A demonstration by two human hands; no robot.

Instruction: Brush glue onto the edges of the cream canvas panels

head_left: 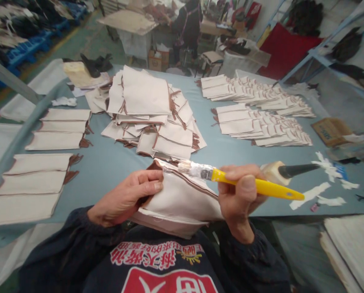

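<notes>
My left hand (133,193) grips the left end of a cream fabric piece (185,193) with brown-edged seams, thumb on top. The piece is held at the table's near edge, against my apron. In my right hand (241,193) is a paintbrush (261,188) with a yellow handle. Its bristles, coated in white paste, lie along the brown-edged upper seam of the piece. The lower fingers of my right hand are close to the piece's right end; whether they grip it I cannot tell.
A large heap of cream pieces (145,95) stands mid-table. Overlapping rows (261,122) lie at right, more pieces (32,183) at left. A white container with a dark-handled tool (275,173), white scraps (310,195) and a cardboard box (331,132) are at right. A person (188,28) stands beyond.
</notes>
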